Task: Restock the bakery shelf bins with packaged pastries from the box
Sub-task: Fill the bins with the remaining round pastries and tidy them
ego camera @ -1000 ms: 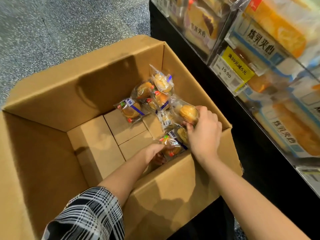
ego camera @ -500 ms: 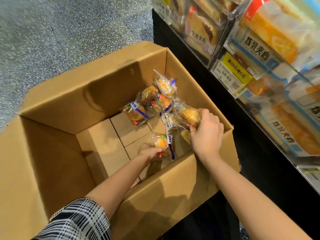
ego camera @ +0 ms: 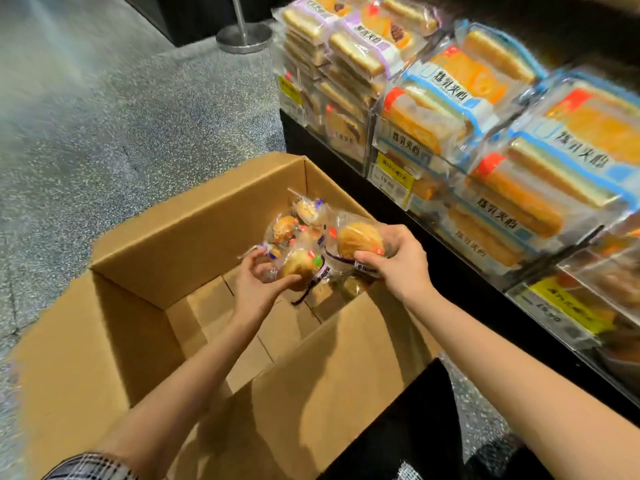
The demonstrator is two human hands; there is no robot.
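Observation:
An open cardboard box (ego camera: 194, 237) stands on the floor by the shelf. A few clear-wrapped round pastries (ego camera: 298, 220) lie in its far right corner. My left hand (ego camera: 258, 285) is shut on one wrapped pastry (ego camera: 299, 266), held above the box floor. My right hand (ego camera: 398, 263) grips a larger wrapped pastry (ego camera: 358, 237) at the box's right wall. The clear shelf bins (ego camera: 433, 157) to the right are stacked with packaged sandwich breads.
Yellow price tags (ego camera: 393, 174) hang on the bin fronts. A metal post base (ego camera: 244, 38) stands on the speckled grey floor (ego camera: 121, 116) at the far end of the shelf. The black shelf base (ego camera: 346, 174) runs along the box's right side.
Both hands have risen out of the box corner, each with a wrapped pastry. The camera has tilted up, so more of the shelf bins shows.

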